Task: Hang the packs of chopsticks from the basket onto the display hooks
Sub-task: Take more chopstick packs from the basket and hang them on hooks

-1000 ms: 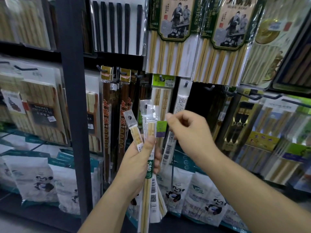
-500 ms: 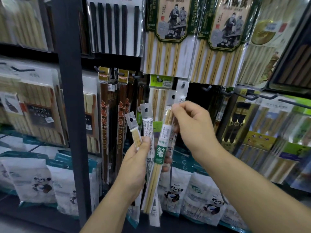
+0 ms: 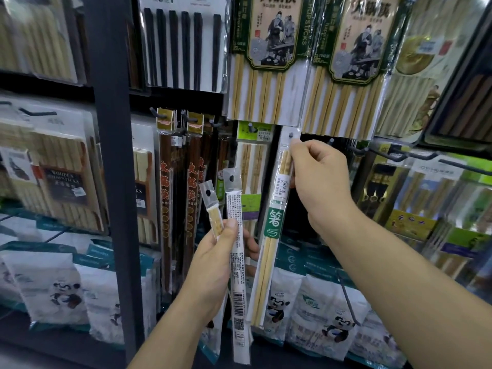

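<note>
Shop shelving fills the head view, a dark upright point(image 3: 114, 182) splitting it left of centre. Along the top hang a card of black chopsticks point(image 3: 183, 49) and, to its right, two big bamboo packs point(image 3: 266, 62) with green picture labels. Below these, long brown packs point(image 3: 166, 195) with red lettering hang from pegs, and a green-topped pack point(image 3: 254, 161) hangs just right of them. Panda bags point(image 3: 53, 288) line the bottom shelf. At far right bare hooks point(image 3: 399, 155) stick out above more boxed sets.

In the middle, the right grip point(image 3: 316, 182) pinches the upper part of a slim pack point(image 3: 274, 222) with a green band, thumb and fingers curled round its right edge. This pack is tilted, its clear tab up beside the green-topped pack and just under the big bamboo packs, its lower end swung left and nearer. A dark spot shows in the tab's hole point(image 3: 290, 135); whether a peg passes through it cannot be told.

Lower and to the left, the left grip point(image 3: 213, 262) is closed round two more packs, thumb point(image 3: 229, 227) pressed across their fronts. One is a white pack point(image 3: 237, 275), printed side and barcode facing the camera, running from its holed tab down past the wrist. The other, a short pack point(image 3: 211, 209), leans left of it, its tab also upward. Both are held apart from the shelving, near the camera
</note>
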`<act>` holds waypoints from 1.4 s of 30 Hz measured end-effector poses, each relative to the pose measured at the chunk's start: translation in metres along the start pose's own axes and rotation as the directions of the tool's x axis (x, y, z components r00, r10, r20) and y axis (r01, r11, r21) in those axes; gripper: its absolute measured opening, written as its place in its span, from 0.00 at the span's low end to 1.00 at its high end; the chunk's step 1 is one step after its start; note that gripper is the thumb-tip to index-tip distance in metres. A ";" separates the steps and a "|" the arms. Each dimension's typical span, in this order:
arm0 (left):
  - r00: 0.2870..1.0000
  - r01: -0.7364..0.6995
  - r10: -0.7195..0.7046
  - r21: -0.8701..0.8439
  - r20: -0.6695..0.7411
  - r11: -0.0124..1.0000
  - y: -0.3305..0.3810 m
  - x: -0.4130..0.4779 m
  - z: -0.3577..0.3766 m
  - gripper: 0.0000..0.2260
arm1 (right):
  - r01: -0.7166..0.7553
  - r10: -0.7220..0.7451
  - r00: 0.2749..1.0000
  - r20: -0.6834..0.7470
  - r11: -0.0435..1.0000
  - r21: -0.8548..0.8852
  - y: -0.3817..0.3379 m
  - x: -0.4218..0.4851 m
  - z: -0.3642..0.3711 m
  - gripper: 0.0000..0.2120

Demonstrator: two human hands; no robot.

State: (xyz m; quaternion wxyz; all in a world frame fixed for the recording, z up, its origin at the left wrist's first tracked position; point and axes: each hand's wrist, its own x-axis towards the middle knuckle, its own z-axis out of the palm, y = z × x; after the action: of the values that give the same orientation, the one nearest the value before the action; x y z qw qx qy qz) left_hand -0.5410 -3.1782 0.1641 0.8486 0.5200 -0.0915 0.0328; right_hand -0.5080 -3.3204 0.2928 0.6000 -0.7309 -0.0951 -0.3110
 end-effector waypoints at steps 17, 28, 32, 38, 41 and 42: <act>0.994 -0.035 0.031 0.038 0.106 0.999 0.003 -0.004 0.003 0.18 | -0.125 0.122 0.988 -0.089 0.992 -0.032 0.020 -0.020 0.000 0.15; 0.994 -0.043 0.036 0.064 0.108 0.997 -0.001 -0.007 0.006 0.18 | -0.041 0.061 0.973 0.220 0.995 -0.095 0.023 -0.054 0.013 0.10; 0.995 -0.031 0.025 0.060 0.097 0.998 -0.001 -0.008 0.006 0.21 | -0.022 0.048 0.970 0.240 0.994 -0.109 0.023 -0.053 0.013 0.10; 0.998 0.004 -0.011 0.104 0.062 0.995 -0.008 -0.007 0.008 0.21 | 0.043 -0.040 0.996 0.083 0.998 -0.041 0.005 -0.036 0.008 0.12; 0.998 0.047 -0.055 0.210 0.035 0.977 -0.012 -0.006 0.006 0.19 | 0.037 -0.037 0.999 0.006 0.999 -0.003 -0.004 -0.019 0.005 0.13; 0.997 0.057 -0.066 0.232 0.031 0.971 -0.013 -0.005 0.005 0.18 | 0.029 -0.029 1.000 -0.011 1.000 0.000 -0.006 -0.014 0.006 0.13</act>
State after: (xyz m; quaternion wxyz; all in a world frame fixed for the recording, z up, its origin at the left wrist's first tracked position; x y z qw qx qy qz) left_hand -0.5450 -3.1888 0.1541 0.7810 0.6184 -0.0873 0.0067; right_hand -0.5198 -3.3101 0.2890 0.5962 -0.7276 -0.1026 -0.3235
